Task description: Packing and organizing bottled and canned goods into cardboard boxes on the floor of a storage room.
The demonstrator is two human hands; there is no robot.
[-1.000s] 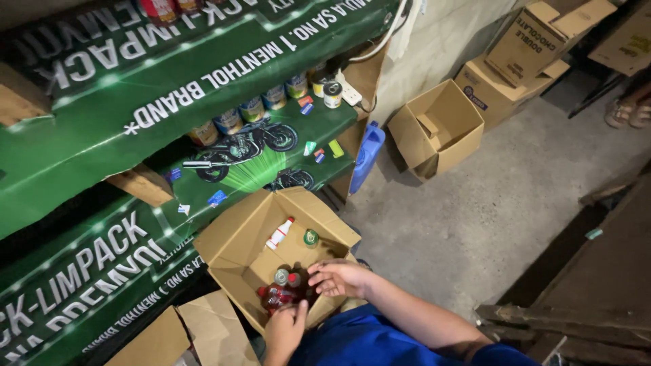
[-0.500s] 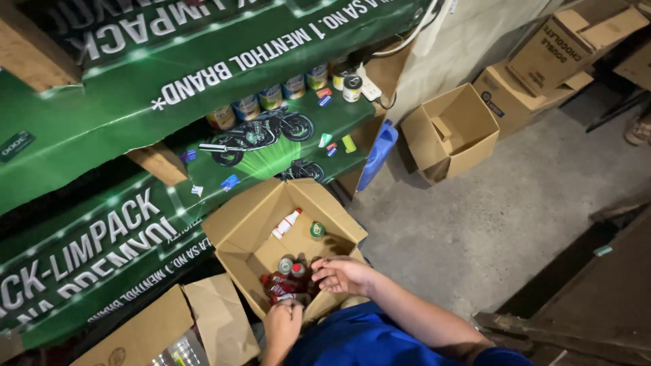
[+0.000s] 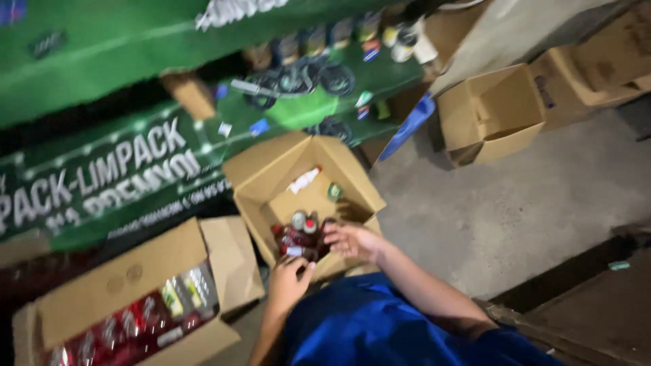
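Observation:
An open cardboard box (image 3: 271,177) sits on the floor in front of me. Inside lie a cluster of small red bottles (image 3: 297,238), a white and red tube (image 3: 303,179) and a small green item (image 3: 335,192). My left hand (image 3: 287,281) rests at the box's near edge, fingers touching the red bottles. My right hand (image 3: 351,240) reaches into the box from the right, fingers curled at the same cluster. Motion blur hides whether either hand grips a bottle. My blue shirt (image 3: 380,325) fills the bottom of the view.
A second open box (image 3: 122,291) at lower left holds several red packaged bottles. Green-covered shelves (image 3: 135,163) with small jars stand behind. An empty box (image 3: 491,112) and a blue item (image 3: 407,125) sit on the concrete floor at right.
The view has swung left and down, bringing the box of red bottles at lower left into sight. Both hands stay at the red bottles in the open box.

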